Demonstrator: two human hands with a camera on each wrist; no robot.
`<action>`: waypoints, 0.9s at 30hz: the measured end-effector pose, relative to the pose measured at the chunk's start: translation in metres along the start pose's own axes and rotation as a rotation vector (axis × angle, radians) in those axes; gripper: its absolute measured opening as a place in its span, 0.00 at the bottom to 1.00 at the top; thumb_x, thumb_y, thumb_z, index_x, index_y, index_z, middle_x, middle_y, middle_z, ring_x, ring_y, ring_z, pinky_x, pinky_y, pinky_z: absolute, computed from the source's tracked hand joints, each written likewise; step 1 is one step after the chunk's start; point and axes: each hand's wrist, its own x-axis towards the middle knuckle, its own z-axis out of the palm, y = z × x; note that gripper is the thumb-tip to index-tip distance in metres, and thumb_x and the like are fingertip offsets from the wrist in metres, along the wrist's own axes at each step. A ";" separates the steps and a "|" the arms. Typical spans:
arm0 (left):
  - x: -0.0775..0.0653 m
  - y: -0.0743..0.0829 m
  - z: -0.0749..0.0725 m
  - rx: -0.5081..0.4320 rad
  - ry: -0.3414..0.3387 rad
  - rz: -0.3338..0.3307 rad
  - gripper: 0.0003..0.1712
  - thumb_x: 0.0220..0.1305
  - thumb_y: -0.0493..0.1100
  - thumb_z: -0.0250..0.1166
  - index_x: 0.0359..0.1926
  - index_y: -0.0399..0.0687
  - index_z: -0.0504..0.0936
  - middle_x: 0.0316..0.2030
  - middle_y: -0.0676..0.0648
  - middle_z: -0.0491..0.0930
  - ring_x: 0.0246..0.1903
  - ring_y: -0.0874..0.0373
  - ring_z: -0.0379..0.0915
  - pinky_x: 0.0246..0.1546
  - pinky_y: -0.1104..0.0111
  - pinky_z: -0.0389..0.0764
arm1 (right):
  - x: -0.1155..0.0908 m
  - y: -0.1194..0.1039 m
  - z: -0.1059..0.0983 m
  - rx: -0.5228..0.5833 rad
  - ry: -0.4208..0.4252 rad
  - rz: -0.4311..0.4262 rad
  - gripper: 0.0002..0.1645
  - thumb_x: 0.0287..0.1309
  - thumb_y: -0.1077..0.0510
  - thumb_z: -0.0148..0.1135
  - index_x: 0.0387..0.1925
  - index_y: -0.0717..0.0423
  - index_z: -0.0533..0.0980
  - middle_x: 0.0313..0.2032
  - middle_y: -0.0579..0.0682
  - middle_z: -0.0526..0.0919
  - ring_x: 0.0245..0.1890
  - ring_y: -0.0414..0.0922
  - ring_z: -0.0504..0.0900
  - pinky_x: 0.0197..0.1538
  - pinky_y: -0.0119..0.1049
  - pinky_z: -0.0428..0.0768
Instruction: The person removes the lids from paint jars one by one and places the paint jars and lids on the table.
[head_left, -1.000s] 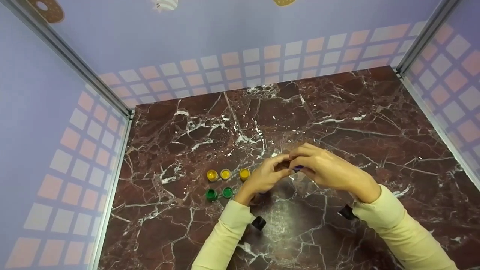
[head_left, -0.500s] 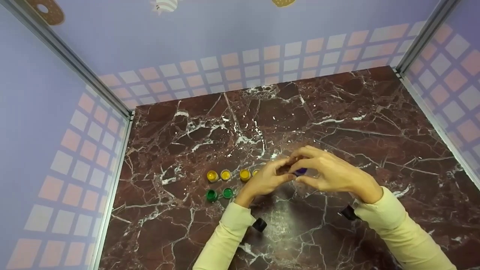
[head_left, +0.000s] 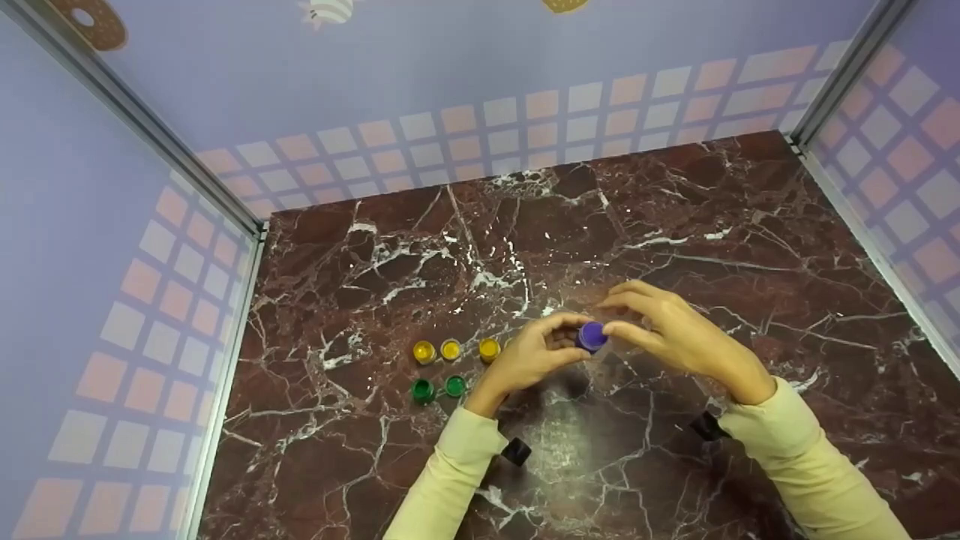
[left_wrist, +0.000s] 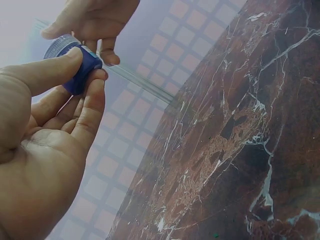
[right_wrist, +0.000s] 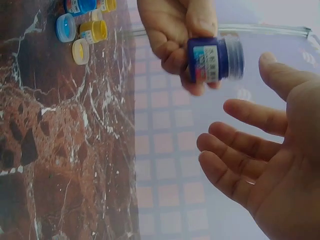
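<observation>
My left hand pinches a small purple-blue paint jar between thumb and fingers, above the marbled table. In the right wrist view the jar lies sideways, with a printed label and a clear ribbed lid on its end. The left wrist view has the same jar tilted, the left thumb pressed along its side. My right hand is just right of the jar, fingers spread and loosely bent, holding nothing. A gap shows between the right thumb and the lid in the right wrist view.
Left of my hands stand yellow paint jars and a green jar, with a yellow lid and a green lid beside them. A blue jar and blue lid are nearby. Tiled-pattern walls border the table.
My right hand has drawn away from the jar, up and to the right, and its fingers have spread. The jar, hidden earlier behind the fingers, now shows in my left hand.
</observation>
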 end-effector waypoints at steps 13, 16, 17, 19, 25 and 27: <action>0.006 -0.001 0.012 -0.045 0.234 0.008 0.25 0.57 0.26 0.74 0.53 0.28 0.74 0.51 0.38 0.80 0.44 0.59 0.80 0.52 0.64 0.84 | 0.005 -0.015 0.005 -0.050 0.363 0.194 0.12 0.64 0.62 0.72 0.46 0.66 0.84 0.39 0.55 0.83 0.31 0.43 0.79 0.35 0.28 0.78; 0.008 -0.002 0.017 -0.065 0.277 0.029 0.24 0.57 0.26 0.74 0.53 0.30 0.74 0.51 0.40 0.80 0.44 0.59 0.80 0.51 0.65 0.84 | 0.007 -0.023 0.009 -0.049 0.413 0.243 0.11 0.64 0.62 0.71 0.44 0.66 0.84 0.37 0.57 0.82 0.32 0.44 0.80 0.36 0.30 0.78; 0.009 -0.003 0.019 -0.072 0.294 0.035 0.24 0.57 0.26 0.74 0.53 0.30 0.74 0.51 0.41 0.80 0.44 0.59 0.80 0.51 0.65 0.84 | 0.007 -0.026 0.010 -0.050 0.423 0.256 0.11 0.64 0.62 0.71 0.44 0.66 0.84 0.37 0.57 0.82 0.32 0.45 0.79 0.36 0.31 0.78; 0.011 -0.005 0.024 -0.085 0.331 0.047 0.24 0.57 0.26 0.74 0.52 0.31 0.74 0.51 0.41 0.79 0.45 0.58 0.80 0.51 0.65 0.84 | 0.008 -0.032 0.013 -0.054 0.441 0.281 0.12 0.64 0.61 0.71 0.44 0.67 0.84 0.36 0.56 0.81 0.32 0.45 0.78 0.35 0.34 0.78; 0.016 -0.008 0.039 -0.108 0.438 0.086 0.23 0.56 0.24 0.73 0.49 0.30 0.72 0.49 0.41 0.78 0.44 0.58 0.79 0.49 0.67 0.84 | 0.010 -0.047 0.025 -0.114 0.467 0.313 0.17 0.63 0.59 0.73 0.46 0.69 0.82 0.36 0.58 0.79 0.29 0.49 0.76 0.32 0.41 0.78; 0.017 -0.009 0.043 -0.110 0.471 0.106 0.23 0.56 0.24 0.73 0.49 0.30 0.72 0.49 0.41 0.77 0.43 0.58 0.79 0.49 0.66 0.84 | 0.010 -0.050 0.029 -0.146 0.470 0.315 0.19 0.63 0.57 0.73 0.48 0.69 0.81 0.37 0.59 0.78 0.28 0.51 0.76 0.32 0.46 0.79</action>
